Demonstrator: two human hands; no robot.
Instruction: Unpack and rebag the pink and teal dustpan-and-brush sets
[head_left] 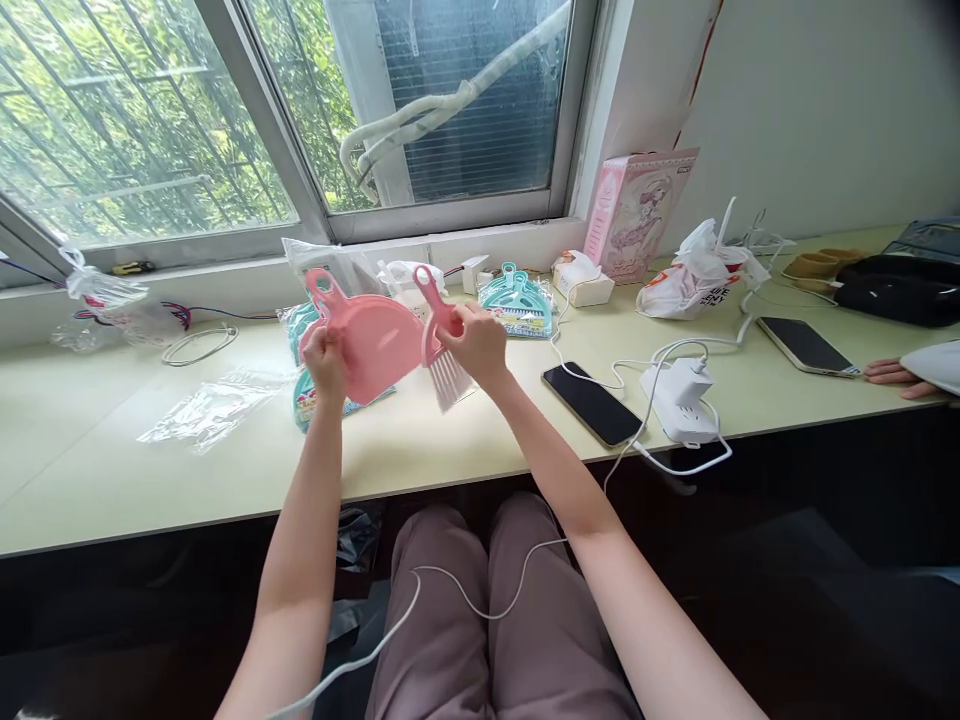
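Nearest: white cable point(489, 616) over trousered lap point(442, 650). L to R, above desk point(420, 455): L hand point(327, 362) closed on L edge of pink dustpan point(382, 342); just R, pink hand brush point(431, 345), handle far, bristles near, gripped in R hand point(478, 340); contact w/ pan unclear.

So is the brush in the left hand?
No, the right hand holds the pink brush, while the left hand grips the pink dustpan.
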